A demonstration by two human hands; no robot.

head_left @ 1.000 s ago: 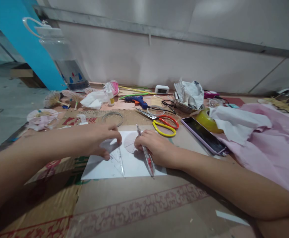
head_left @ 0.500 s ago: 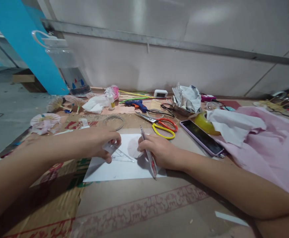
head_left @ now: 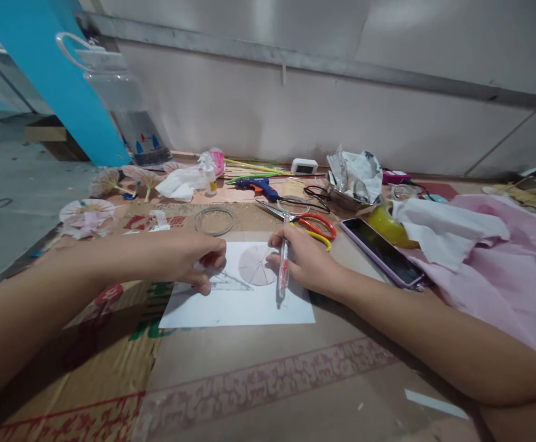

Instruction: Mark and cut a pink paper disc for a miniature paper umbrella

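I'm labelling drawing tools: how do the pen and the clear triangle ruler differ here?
The pen is a slim stick with red inside; the ruler is a flat clear triangle. The right hand grips the pen; the left hand presses the ruler onto the white sheet. Both flank the pink circle.

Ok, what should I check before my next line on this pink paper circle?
1. Is the clear triangular plastic ruler pinned under the left hand: ok.
2. Is the ruler edge across the pink paper circle: not ok, it sits at the circle's lower left.
3. Is the clear-barrelled pen gripped in the right hand: ok.
4. Is either pen end on the circle: not ok, the pen lies beside its right edge.
5. Is the white paper sheet flat on the brown cardboard: ok.
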